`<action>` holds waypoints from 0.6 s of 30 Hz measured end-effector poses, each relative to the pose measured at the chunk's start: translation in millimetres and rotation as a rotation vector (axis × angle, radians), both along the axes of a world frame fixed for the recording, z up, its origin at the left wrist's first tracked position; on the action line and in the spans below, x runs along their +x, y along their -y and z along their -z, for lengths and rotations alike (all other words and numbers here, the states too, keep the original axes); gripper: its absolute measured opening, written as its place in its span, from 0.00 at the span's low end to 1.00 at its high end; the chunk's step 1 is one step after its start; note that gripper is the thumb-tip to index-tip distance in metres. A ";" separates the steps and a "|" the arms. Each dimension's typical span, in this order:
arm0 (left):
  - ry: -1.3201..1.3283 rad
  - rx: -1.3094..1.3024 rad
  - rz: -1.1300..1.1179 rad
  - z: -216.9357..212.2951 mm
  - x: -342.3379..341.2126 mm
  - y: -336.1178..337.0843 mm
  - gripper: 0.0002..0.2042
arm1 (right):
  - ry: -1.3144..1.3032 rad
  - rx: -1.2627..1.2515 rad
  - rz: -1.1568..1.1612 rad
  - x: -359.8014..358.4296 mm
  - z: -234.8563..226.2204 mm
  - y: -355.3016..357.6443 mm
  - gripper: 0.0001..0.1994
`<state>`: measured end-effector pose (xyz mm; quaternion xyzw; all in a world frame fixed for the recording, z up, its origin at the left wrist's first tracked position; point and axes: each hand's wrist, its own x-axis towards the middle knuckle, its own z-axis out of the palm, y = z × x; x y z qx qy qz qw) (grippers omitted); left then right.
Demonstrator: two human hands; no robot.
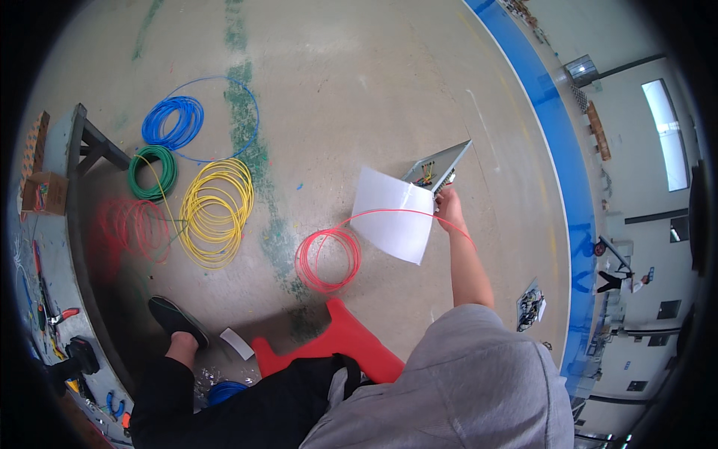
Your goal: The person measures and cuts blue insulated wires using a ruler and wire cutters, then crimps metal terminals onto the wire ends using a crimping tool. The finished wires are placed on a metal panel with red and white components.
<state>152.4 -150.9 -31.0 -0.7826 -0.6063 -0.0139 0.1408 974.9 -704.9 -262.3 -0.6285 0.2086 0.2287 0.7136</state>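
Grey sleeve and black trousers fill the bottom edge; person sits on a red stool (336, 344), one foot in a black shoe (176, 318) out to the left. Small blue wire coil (224, 391) on the floor by the leg, white slip of paper (237, 343) just beside the stool.

Right hand (447, 202) reaches forward, arm straight, grip closed on a white paper sheet (393, 213) at its upper right corner. Sheet hangs tilted above the floor. Red wire (404, 212) loops across the sheet near the hand and runs down to a red wire coil (327, 260) lying on the floor, just left of the sheet. Left hand out of frame.

Grey open electrical box (441, 166) sits right behind the hand, coloured wiring inside; can't tell if the fingers touch it.

Farther left on the floor: yellow coil (217, 212), second red coil (142, 228) blurred, green coil (152, 172), blue coil (172, 122) furthest. Coils near each other, yellow overlapping the green's tail.

Bench (56, 247) along the left edge, tools and a cardboard box (45, 192) on it.
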 end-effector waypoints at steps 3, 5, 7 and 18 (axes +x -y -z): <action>0.018 0.012 0.021 7.1 -31.0 6.4 0.21 | -0.050 -0.381 0.044 6.1 -20.2 -37.8 0.31; 0.024 0.019 0.044 20.9 -67.6 -0.6 0.21 | -0.096 -0.530 0.030 0.7 -25.1 -46.9 0.26; 0.050 0.002 0.089 29.0 -75.1 -17.4 0.21 | -0.068 -0.448 0.082 -6.7 -6.0 -1.8 0.24; 0.076 -0.002 0.176 -7.6 -22.8 6.0 0.21 | 0.007 -0.132 0.323 -62.5 19.0 14.0 0.41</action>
